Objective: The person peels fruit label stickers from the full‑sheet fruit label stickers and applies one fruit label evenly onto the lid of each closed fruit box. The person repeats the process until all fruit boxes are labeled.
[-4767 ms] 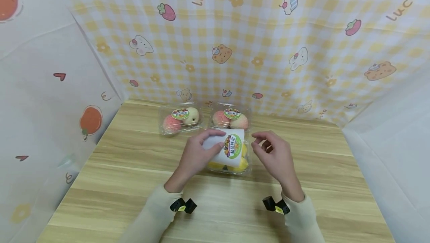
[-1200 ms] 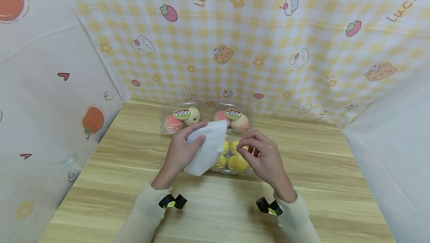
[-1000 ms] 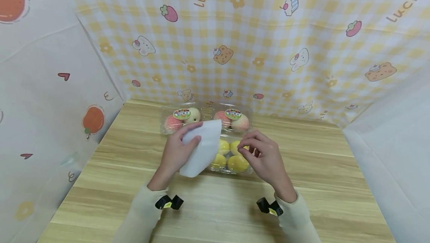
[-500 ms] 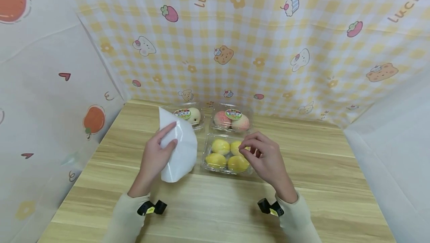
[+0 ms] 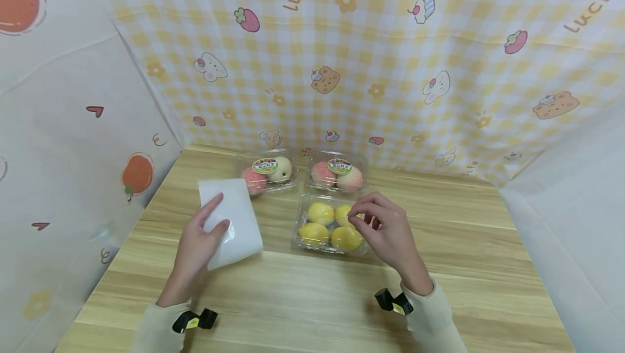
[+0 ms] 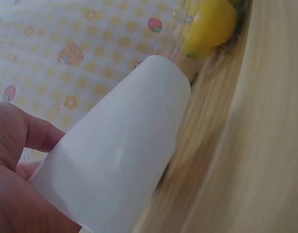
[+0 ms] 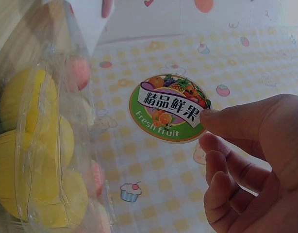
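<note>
My left hand (image 5: 197,239) holds a curled white sheet of paper (image 5: 239,223) at the left of the table, thumb on its face. In the left wrist view the paper (image 6: 124,145) bends into a half roll. Between thumb and forefinger, my right hand (image 7: 256,150) pinches an oval fruit sticker (image 7: 171,109) by its edge; it reads "Fresh fruit". From the head view that sticker is nearly edge-on and hard to make out. Just below and left of the right hand (image 5: 383,228) is a clear plastic box (image 5: 303,206) of several yellow fruits (image 5: 314,233), with no label seen on its lid.
Two clear boxes of peach-like fruit stand at the back, the left one (image 5: 293,182) and the right one (image 5: 363,163), each with an oval label on top. A checked cloth (image 5: 371,44) hangs behind the wooden table (image 5: 303,299).
The left hand has carried the white paper leftward off the box of yellow fruits, turning it as it went. Over the last second, the right hand has stayed almost still above the box's right side.
</note>
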`<state>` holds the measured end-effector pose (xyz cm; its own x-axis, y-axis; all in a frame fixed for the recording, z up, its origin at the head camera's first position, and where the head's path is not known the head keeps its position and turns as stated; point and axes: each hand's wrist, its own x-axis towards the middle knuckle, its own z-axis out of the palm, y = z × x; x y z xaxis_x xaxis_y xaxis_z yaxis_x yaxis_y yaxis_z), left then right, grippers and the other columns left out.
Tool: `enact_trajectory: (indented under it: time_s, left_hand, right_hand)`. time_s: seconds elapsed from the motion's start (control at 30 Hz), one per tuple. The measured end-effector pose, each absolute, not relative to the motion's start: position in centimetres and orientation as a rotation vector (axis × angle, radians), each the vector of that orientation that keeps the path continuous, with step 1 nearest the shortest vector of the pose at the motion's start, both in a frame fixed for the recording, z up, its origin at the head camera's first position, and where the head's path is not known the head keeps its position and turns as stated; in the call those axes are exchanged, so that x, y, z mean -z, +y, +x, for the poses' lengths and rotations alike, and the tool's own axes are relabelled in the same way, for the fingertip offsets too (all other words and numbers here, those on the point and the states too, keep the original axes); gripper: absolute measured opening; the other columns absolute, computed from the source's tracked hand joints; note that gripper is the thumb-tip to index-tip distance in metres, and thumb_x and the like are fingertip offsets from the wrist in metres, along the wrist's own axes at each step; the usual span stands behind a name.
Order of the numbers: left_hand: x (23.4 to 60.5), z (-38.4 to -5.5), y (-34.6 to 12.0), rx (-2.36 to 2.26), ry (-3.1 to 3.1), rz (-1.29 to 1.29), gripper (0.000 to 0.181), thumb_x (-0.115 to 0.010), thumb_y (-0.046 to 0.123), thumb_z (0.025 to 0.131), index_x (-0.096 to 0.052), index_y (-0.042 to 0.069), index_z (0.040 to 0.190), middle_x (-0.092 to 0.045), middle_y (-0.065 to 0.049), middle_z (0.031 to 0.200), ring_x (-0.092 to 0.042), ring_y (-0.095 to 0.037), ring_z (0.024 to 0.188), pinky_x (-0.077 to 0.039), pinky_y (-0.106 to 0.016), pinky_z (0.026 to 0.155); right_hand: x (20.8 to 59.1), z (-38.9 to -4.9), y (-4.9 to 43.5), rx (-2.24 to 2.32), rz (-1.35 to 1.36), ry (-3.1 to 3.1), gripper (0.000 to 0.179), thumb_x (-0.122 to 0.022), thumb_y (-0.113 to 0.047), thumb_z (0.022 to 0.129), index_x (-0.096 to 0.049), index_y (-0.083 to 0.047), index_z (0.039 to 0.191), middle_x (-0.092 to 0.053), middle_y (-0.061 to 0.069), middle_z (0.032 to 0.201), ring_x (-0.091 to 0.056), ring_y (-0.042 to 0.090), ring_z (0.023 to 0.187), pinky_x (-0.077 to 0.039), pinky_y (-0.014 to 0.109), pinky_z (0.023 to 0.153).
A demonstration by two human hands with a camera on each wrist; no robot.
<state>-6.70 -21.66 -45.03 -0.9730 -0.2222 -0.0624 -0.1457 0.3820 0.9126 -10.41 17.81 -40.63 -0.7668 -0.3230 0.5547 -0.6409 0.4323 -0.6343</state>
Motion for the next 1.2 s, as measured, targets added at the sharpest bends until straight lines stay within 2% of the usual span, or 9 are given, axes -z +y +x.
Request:
enact_trajectory:
  time_s: [0.2,0.37,0.53,0.8,0.93,1.03,1.2]
  left_hand:
    - [46.2,-6.1,-23.1,1.650,-2.597,0.381,0.068,-0.067,0.006,0.106,-0.042,0.006,0.169,-0.030,-0.020,0.177,-0.017,-0.044,0.165,-0.013,-0.067,0.131]
    - [47.2,-6.1,-23.8,1.741,-2.671,0.465,0.079,-0.063,0.008,0.108,-0.019,-0.002,0.173,-0.014,-0.024,0.180,-0.006,-0.044,0.167,-0.009,-0.060,0.133]
    - [47.9,-6.4,-24.4,1.716,-2.773,0.497,0.088,-0.060,0.011,0.109,-0.001,-0.007,0.172,0.000,-0.032,0.179,0.000,-0.050,0.165,-0.007,-0.064,0.132]
    - [48.4,-6.4,-25.4,1.571,-2.871,0.511,0.096,-0.066,0.016,0.107,0.003,-0.007,0.171,-0.002,-0.038,0.176,-0.004,-0.056,0.163,-0.011,-0.069,0.130]
    - [47.9,-5.8,-26.3,1.505,-2.919,0.474,0.099,-0.067,0.019,0.108,0.004,-0.010,0.170,-0.003,-0.041,0.174,-0.006,-0.059,0.162,-0.014,-0.070,0.129]
    - [47.5,-5.3,-27.1,1.480,-2.965,0.461,0.101,-0.067,0.027,0.109,0.005,-0.012,0.169,-0.005,-0.044,0.172,-0.012,-0.061,0.159,-0.019,-0.072,0.127]
    - [46.9,-4.5,-28.2,1.405,-3.067,0.501,0.103,-0.062,0.045,0.111,0.002,-0.010,0.170,-0.008,-0.043,0.172,-0.013,-0.066,0.156,-0.022,-0.079,0.121]
  right_hand:
    - [40.5,-10.4,17.7,-1.256,0.830,-2.351,0.023,-0.085,0.009,0.090,-0.083,-0.013,0.095,-0.075,-0.002,0.106,-0.061,0.010,0.072,-0.051,0.024,0.056]
    - [40.5,-10.3,17.6,-1.257,0.822,-2.364,0.023,-0.085,0.009,0.091,-0.082,-0.013,0.094,-0.075,-0.002,0.106,-0.061,0.010,0.071,-0.051,0.024,0.055]
    - [40.7,-10.3,17.7,-1.260,0.821,-2.363,0.024,-0.085,0.009,0.090,-0.082,-0.014,0.094,-0.075,-0.002,0.106,-0.061,0.010,0.072,-0.051,0.025,0.055]
    - [40.8,-10.4,17.7,-1.253,0.827,-2.356,0.023,-0.085,0.009,0.090,-0.082,-0.013,0.094,-0.075,-0.002,0.105,-0.061,0.011,0.072,-0.051,0.026,0.055]
    - [40.8,-10.5,17.7,-1.255,0.816,-2.371,0.022,-0.085,0.008,0.090,-0.082,-0.013,0.094,-0.075,-0.001,0.105,-0.061,0.011,0.072,-0.052,0.026,0.055]
    - [40.8,-10.6,17.7,-1.257,0.803,-2.382,0.021,-0.086,0.007,0.091,-0.082,-0.013,0.094,-0.075,-0.001,0.105,-0.061,0.011,0.073,-0.051,0.026,0.056]
    - [41.0,-10.9,17.8,-1.274,0.791,-2.392,0.020,-0.085,0.006,0.092,-0.082,-0.013,0.094,-0.076,-0.002,0.102,-0.059,0.010,0.070,-0.051,0.025,0.056]
